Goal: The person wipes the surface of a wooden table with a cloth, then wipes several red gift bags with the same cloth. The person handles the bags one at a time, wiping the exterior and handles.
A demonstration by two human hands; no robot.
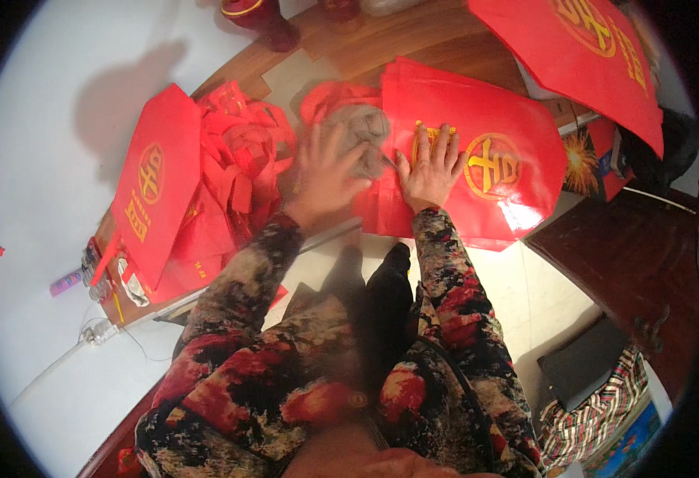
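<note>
My right hand [433,167] lies flat, fingers spread, on a stack of glossy red bags [499,131] with gold printing. The stack rests on a wooden table [445,45] and reaches past its near edge. Blurred by motion, my left hand [328,173] hovers with fingers apart just left of the stack, near a grey cloth-like item [364,134] that has red material around it. Nothing shows between its fingers. To its left is a heap of crumpled red bags and straps [245,149]. A flat red bag with gold printing [158,173] leans against that heap.
More red bags [600,54] stand at the upper right. Dark red vessels [251,9] are at the table's far side. A dark wooden surface [624,257] lies to the right, above a checked cloth [600,412]. Small glass items [98,287] sit at the left edge.
</note>
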